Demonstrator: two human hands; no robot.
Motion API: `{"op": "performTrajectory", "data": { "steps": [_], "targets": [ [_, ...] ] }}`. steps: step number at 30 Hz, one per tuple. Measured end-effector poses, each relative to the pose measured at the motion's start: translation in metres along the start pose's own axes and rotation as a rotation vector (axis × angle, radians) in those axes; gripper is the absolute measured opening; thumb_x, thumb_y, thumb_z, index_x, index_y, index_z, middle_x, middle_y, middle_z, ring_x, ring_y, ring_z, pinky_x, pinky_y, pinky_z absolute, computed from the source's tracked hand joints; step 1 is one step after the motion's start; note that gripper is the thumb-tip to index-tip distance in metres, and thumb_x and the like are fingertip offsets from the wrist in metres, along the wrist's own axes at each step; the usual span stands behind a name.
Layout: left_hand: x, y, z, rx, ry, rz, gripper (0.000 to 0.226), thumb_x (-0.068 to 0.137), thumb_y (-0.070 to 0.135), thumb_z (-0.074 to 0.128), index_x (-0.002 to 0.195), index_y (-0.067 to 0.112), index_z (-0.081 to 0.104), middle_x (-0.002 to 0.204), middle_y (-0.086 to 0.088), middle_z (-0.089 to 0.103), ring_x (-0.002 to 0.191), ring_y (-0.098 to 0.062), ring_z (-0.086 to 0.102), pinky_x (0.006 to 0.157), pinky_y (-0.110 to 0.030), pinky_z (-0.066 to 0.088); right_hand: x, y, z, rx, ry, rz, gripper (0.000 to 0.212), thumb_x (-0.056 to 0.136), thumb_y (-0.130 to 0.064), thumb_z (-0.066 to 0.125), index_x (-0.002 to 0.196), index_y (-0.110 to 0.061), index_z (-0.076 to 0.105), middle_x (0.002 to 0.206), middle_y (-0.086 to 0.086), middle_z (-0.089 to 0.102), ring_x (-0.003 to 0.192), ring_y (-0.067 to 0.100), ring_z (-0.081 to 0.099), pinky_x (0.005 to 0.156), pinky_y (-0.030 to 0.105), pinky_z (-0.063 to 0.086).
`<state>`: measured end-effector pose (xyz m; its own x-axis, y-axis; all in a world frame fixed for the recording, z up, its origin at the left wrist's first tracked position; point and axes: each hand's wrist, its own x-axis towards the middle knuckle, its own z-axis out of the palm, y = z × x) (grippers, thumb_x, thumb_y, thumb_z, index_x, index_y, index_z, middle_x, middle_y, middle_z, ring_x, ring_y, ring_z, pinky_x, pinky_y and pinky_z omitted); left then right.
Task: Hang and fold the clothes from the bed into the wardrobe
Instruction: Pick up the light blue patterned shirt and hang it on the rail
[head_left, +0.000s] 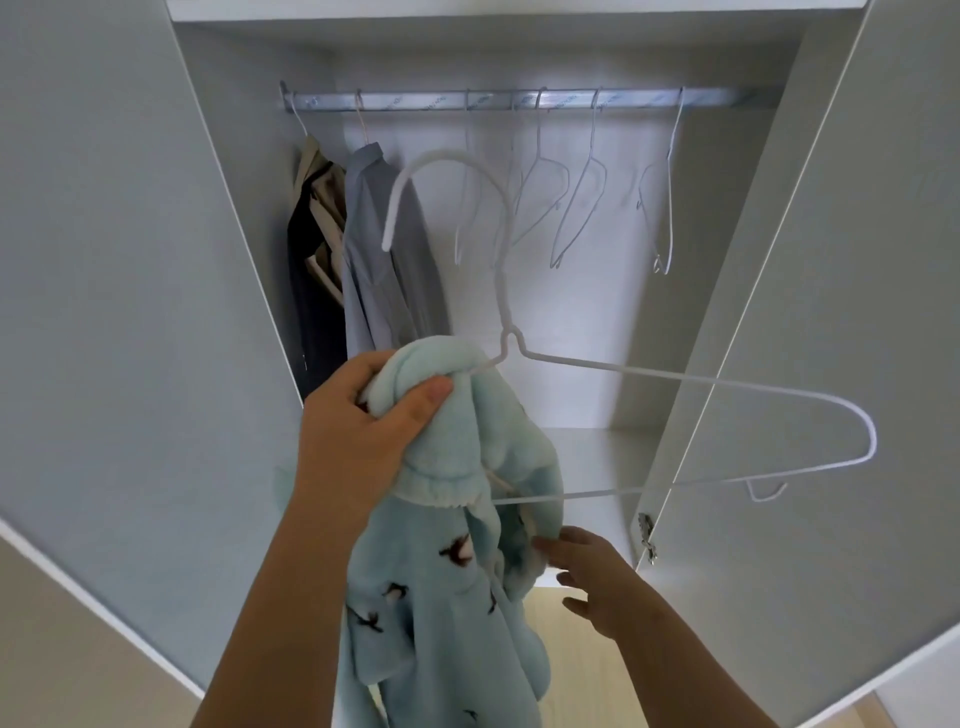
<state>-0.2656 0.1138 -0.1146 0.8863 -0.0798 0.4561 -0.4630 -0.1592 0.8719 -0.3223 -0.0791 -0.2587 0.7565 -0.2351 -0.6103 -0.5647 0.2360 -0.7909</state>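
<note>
A fluffy light-blue garment (441, 597) with small dark bird prints hangs over the left shoulder of a white wire hanger (675, 376), held up before the open wardrobe. My left hand (358, 436) grips the garment's bunched top together with the hanger's left arm. My right hand (597, 577) is lower, its fingertips touching the fabric near the hanger's bottom bar; its fingers look relaxed. The hanger's hook (447, 176) points up toward the metal rail (519, 98). Its right half is bare.
On the rail hang a beige and dark garment (314, 249) and a grey-blue shirt (384, 260) at the left, with several bare white hangers (582, 208) to the right. Open wardrobe doors (130, 260) stand on both sides. A white shelf (597, 447) lies below.
</note>
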Motion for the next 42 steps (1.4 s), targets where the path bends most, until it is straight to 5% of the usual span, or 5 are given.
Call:
{"op": "performTrajectory", "data": {
  "steps": [3,14,25,31,42],
  "targets": [
    [0.0,-0.001,-0.005,-0.015,0.006,-0.006,0.037,0.057,0.057,0.062,0.089,0.039,0.062,0.082,0.02,0.068,0.078,0.005,0.062,0.064,-0.008,0.05,0.0,0.001,0.001,0.045,-0.053,0.027,0.013,0.088,-0.023,0.063,0.099,-0.021,0.056,0.113,0.006,0.053,0.112,0.029,0.044,0.094,0.047,0.038],
    [-0.001,-0.028,-0.045,0.051,-0.01,-0.114,0.012,0.065,0.045,0.067,0.077,0.045,0.067,0.078,0.023,0.069,0.072,0.006,0.063,0.065,-0.022,0.046,-0.001,-0.018,-0.027,0.518,-0.076,0.006,0.029,0.092,-0.027,0.051,0.097,-0.003,0.066,0.079,0.017,0.071,0.071,0.03,0.068,0.056,0.038,0.056],
    [-0.005,-0.064,-0.051,0.216,-0.073,-0.211,0.024,0.083,0.016,0.066,0.075,0.038,0.063,0.075,0.014,0.065,0.073,-0.007,0.059,0.061,-0.022,0.042,-0.01,-0.024,-0.073,0.751,-0.206,0.035,0.088,0.07,-0.086,0.027,0.111,-0.017,0.062,0.116,0.018,0.064,0.108,0.044,0.056,0.081,0.061,0.046],
    [-0.002,-0.065,-0.041,0.181,-0.146,-0.241,0.013,0.067,0.036,0.064,0.077,0.043,0.063,0.076,0.016,0.067,0.079,-0.008,0.061,0.064,-0.024,0.044,-0.017,-0.032,-0.07,0.586,-0.128,0.046,0.065,0.078,-0.074,0.036,0.055,-0.016,0.055,0.069,0.011,0.063,0.081,0.033,0.053,0.077,0.048,0.045],
    [-0.003,-0.053,-0.014,0.007,-0.182,-0.116,0.017,0.065,0.044,0.048,0.076,0.046,0.06,0.077,0.014,0.063,0.075,-0.001,0.058,0.073,-0.031,0.046,-0.012,-0.037,-0.056,0.509,-0.19,-0.098,0.03,0.075,-0.037,0.043,0.051,-0.018,0.045,0.073,0.01,0.048,0.071,0.025,0.05,0.072,0.038,0.043]
  ]
}}
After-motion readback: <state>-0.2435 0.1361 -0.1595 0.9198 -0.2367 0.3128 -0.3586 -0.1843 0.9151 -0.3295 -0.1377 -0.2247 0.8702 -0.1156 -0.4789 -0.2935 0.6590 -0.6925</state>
